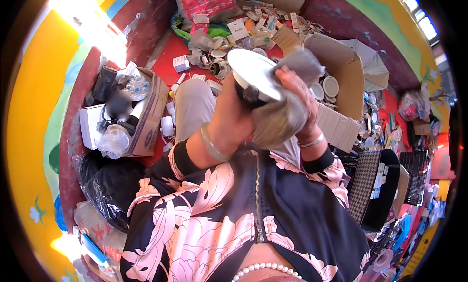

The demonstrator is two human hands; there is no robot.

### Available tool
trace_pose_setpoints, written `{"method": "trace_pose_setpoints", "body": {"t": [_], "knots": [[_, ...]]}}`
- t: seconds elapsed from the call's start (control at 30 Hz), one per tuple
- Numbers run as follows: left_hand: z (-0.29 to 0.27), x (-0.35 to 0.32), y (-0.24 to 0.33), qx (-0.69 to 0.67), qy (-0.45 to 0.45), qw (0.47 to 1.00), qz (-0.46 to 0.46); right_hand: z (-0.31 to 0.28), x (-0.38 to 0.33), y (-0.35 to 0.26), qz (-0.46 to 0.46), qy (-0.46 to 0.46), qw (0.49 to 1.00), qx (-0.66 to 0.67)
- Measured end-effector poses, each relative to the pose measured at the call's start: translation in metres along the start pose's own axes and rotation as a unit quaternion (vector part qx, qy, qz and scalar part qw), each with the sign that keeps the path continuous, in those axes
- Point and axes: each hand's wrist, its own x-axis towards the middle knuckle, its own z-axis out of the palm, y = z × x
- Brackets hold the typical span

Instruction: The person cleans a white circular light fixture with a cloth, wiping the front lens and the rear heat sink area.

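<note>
My left hand [237,104] grips a round white disc-shaped fixture [251,72] with a dark underside, held up close in front of me. My right hand [298,99] presses a grey cloth [280,119] against the fixture's right side and underside. The cloth drapes down over both hands and hides part of the fixture. A pale bangle sits on my left wrist, a thin bracelet on my right. My knee in grey trousers [192,106] shows below the left hand.
An open cardboard box [148,119] of plastic-wrapped parts stands at left beside a black bag [109,184]. A bigger cardboard box [341,72] with round white fixtures is at right. Small boxes and packaging litter the red floor [168,50] ahead. A checked-pattern chair [370,184] is at right.
</note>
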Motion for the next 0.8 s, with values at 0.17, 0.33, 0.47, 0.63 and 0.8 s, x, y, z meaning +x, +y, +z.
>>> {"method": "trace_pose_setpoints", "body": {"t": [0.17, 0.33, 0.47, 0.63, 0.8], "knots": [[0.002, -0.009, -0.011, 0.059, 0.105, 0.993, 0.014, 0.004, -0.013, -0.007, 0.031, 0.034, 0.999, 0.017], [0.005, -0.013, -0.021, 0.106, 0.105, 0.986, 0.078, 0.006, -0.014, -0.014, 0.025, 0.047, 0.998, -0.022], [0.0, -0.01, -0.029, 0.128, 0.136, 0.979, 0.081, 0.001, -0.002, -0.033, 0.05, -0.003, 0.997, -0.064], [-0.016, -0.008, -0.024, 0.167, 0.121, 0.978, 0.02, 0.005, -0.011, -0.029, 0.089, -0.055, 0.993, -0.048], [-0.022, -0.003, -0.024, 0.155, 0.18, 0.971, 0.008, 0.012, -0.032, -0.015, 0.079, 0.0, 0.997, 0.021]]}}
